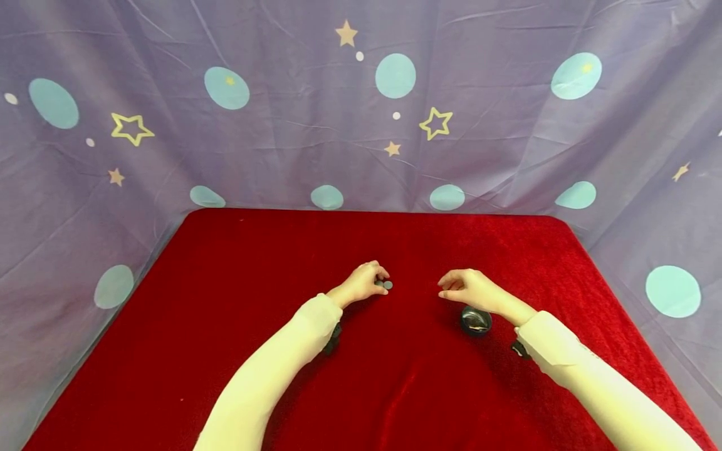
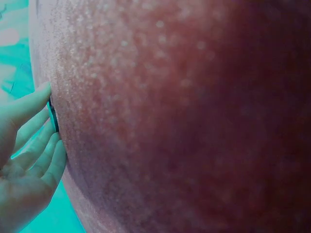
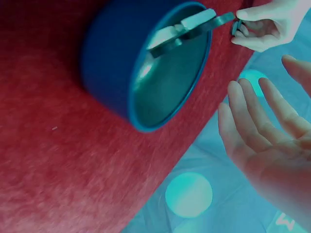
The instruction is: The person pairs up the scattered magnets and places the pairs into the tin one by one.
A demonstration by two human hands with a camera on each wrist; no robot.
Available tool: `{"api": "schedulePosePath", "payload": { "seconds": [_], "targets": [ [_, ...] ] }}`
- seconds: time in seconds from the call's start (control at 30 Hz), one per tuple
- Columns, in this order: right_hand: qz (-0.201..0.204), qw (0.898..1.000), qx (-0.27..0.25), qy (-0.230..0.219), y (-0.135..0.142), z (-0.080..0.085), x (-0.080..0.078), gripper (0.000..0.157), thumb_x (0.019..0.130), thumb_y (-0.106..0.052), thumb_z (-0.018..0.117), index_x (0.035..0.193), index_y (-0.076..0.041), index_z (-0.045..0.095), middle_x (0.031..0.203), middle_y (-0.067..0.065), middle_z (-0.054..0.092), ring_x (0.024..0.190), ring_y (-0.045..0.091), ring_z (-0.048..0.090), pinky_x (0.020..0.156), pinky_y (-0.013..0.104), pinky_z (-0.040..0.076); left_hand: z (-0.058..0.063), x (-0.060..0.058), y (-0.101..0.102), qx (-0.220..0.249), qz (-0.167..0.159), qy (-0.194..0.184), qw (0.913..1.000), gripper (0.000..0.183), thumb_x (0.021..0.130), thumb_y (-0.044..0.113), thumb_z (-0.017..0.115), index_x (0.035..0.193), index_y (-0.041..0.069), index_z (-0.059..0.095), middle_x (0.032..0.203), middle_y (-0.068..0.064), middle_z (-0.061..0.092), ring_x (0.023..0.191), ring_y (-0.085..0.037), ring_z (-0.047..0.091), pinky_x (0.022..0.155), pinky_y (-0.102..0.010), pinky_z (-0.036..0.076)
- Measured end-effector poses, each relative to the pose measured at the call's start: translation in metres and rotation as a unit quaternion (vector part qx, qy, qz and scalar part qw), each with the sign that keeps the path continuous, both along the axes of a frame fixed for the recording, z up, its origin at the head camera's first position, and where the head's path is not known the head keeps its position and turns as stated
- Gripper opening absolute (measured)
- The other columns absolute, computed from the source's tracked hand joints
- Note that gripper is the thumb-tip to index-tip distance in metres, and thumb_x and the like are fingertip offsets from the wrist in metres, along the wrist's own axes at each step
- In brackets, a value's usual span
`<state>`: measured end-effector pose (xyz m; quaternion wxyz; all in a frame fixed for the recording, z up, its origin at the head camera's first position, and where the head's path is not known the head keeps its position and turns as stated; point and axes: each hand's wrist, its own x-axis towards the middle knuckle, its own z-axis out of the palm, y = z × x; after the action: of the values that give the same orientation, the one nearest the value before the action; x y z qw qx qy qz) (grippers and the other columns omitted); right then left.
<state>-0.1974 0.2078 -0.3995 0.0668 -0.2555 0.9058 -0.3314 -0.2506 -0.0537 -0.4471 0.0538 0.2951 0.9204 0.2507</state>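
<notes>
Small round grey discs lie on the red cloth, with my left hand curled round them. In the left wrist view, the dark edge of a disc shows between the thumb and the fingers. The right wrist view also has the discs between the left thumb and fingertips. My right hand hovers with loosely bent fingers and holds nothing. Just below it is a dark blue round bowl with a shiny inside. A strip of pale and dark pieces crosses the bowl's mouth.
A red velvety cloth covers the table, with a soft crease near the front. Behind and on both sides hangs a purple curtain printed with stars and pale blue dots.
</notes>
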Motion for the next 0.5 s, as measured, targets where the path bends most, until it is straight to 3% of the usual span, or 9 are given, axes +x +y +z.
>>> {"api": "schedulePosePath", "payload": {
  "seconds": [0.23,0.5],
  "targets": [
    [-0.032,0.999,-0.028,0.004,0.021,0.002,0.019,0.022,0.082,-0.011,0.065,0.097,0.004,0.064,0.09,0.009,0.067,0.076,0.014,0.062,0.067,0.024,0.05,-0.003,-0.003,0.003,-0.015,0.008,-0.013,0.9998,0.029,0.078,0.015,0.072,0.102,0.002,0.067,0.092,-0.008,0.057,0.086,-0.021,0.056,0.081,-0.032,0.044],
    [-0.061,0.997,-0.047,0.014,0.041,-0.003,0.039,0.023,0.083,-0.01,0.065,0.1,0.005,0.064,0.091,0.011,0.067,0.076,0.008,0.062,0.067,0.024,0.051,-0.001,-0.001,0.003,0.001,0.009,-0.013,0.9999,0.026,0.077,0.013,0.072,0.1,0.002,0.068,0.091,-0.007,0.057,0.085,-0.021,0.057,0.078,-0.03,0.045]
  ]
}}
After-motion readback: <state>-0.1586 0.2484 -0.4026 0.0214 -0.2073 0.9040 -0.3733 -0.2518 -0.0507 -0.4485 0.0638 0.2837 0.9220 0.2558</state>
